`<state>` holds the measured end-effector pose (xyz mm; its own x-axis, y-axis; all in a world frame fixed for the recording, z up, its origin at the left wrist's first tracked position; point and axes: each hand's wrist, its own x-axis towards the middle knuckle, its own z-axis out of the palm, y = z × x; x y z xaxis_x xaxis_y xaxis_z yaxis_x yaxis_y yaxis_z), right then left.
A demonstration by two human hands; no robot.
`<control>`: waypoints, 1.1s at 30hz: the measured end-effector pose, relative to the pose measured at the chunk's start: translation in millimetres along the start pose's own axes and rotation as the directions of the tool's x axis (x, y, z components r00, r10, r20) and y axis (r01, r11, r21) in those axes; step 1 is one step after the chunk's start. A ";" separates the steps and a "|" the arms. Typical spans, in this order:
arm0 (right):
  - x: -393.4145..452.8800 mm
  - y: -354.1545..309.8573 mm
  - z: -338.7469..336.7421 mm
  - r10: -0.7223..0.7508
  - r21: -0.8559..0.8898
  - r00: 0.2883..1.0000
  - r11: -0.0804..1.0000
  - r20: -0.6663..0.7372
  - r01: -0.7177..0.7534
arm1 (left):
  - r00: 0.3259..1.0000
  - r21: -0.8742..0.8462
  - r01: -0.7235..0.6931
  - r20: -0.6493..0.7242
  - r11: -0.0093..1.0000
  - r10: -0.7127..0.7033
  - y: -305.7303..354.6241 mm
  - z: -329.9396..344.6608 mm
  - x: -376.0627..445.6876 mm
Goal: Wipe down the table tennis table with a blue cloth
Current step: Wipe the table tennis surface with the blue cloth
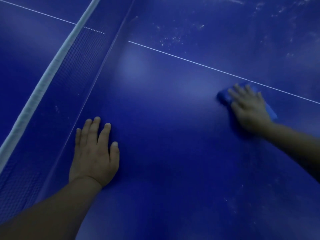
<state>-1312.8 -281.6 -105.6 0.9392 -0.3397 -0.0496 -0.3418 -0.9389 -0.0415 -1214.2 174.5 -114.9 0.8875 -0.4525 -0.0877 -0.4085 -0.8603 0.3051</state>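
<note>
The dark blue table tennis table [173,144] fills the view. My right hand [249,108] lies flat with spread fingers on a folded blue cloth [223,97], pressing it onto the table just below the white centre line; the hand is motion-blurred. The cloth shows at the fingertips and past the hand's right side. My left hand [94,153] rests palm-down on the bare table, fingers straight, close to the foot of the net.
The net [69,70] with its white top band runs diagonally from the lower left to the top centre. A thin white centre line [190,59] crosses the table. Whitish dust specks [173,38] lie beyond that line at the upper right.
</note>
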 end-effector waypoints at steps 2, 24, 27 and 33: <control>26.7 4.5 -3.3 0.245 0.034 0.969 0.969 -0.002 -0.245 | 1.000 -0.002 0.002 0.004 1.000 -0.002 0.1 -0.9 -1.4; -180.6 -114.6 14.9 -0.164 0.072 0.986 0.984 -0.010 0.164 | 0.970 -0.009 -0.243 -0.025 0.970 0.243 24.9 -2.7 -123.5; -278.5 -150.3 24.1 -0.642 0.078 0.762 0.767 0.084 0.637 | 0.945 -0.047 -0.325 0.011 0.944 0.326 35.1 7.8 -177.2; -204.1 -28.0 9.5 0.109 0.049 0.993 0.993 0.045 -0.111 | 0.932 0.051 -0.340 0.155 0.939 0.329 46.4 24.1 -216.7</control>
<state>-1495.2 -185.4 -103.7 0.8940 -0.4372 -0.0985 -0.4452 -0.8915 -0.0841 -1430.5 227.0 -104.6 0.6592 -0.7410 -0.1280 -0.6963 -0.6657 0.2683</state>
